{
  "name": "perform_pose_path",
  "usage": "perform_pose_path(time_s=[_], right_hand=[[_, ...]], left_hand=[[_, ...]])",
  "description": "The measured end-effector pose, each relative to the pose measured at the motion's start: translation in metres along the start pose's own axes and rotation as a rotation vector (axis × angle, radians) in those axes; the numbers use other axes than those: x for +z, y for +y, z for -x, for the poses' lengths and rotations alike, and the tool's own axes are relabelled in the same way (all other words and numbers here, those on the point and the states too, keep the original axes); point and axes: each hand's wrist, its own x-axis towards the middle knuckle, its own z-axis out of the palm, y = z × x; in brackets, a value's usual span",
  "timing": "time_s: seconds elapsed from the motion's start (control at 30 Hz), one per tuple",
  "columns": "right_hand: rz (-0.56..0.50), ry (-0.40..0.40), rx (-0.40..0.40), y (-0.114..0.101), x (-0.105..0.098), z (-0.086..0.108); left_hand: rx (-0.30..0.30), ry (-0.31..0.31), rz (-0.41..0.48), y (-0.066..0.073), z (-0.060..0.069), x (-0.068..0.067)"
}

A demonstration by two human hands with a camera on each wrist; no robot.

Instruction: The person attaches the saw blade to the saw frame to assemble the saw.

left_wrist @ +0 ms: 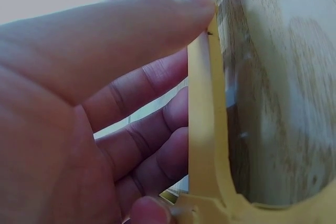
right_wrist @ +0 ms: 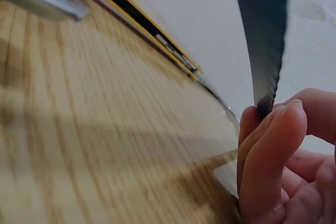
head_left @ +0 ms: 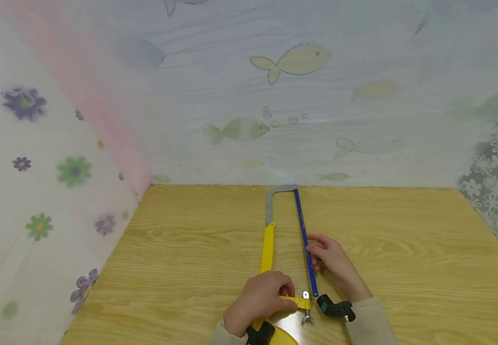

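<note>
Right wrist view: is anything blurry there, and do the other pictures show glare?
Right wrist: the saw blade looks soft toward the top, and shadows cross the table; head: glare whitens it beside the yellow handle; left wrist: the upper left is washed out.

The place looks like a homelike corner: a wood-grain counter (head_left: 188, 249) backs onto a pale fish-print sheet (head_left: 302, 96), with flower-patterned hangings (head_left: 74, 171) to left and right.

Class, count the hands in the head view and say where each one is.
2: the left hand grips the yellow saw frame, near the wing nut; the right hand pinches the blue blade partway along.
</note>
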Motion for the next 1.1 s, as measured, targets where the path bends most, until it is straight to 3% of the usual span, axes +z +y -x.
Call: perform_pose_path(time_s=[0.2, 0.53, 0.77, 1.1], right_hand=[[0.004, -0.011, 0.003, -0.002, 0.002, 0.004], [0.110, -0.084, -0.018, 0.000, 0.005, 0.008], [0.263, -0.138, -0.116, 0.004, 0.009, 0.017], [0.331, -0.250, -0.175, 0.009, 0.005, 0.035]], left_hand=[[0.001, -0.002, -0.010, 0.000, 0.001, 0.002], [-0.003, -0.018, -0.012, 0.000, 0.000, 0.001], [0.004, -0.014, -0.004, 0.000, 0.000, 0.000], [0.007, -0.018, 0.001, -0.001, 0.000, 0.001]])
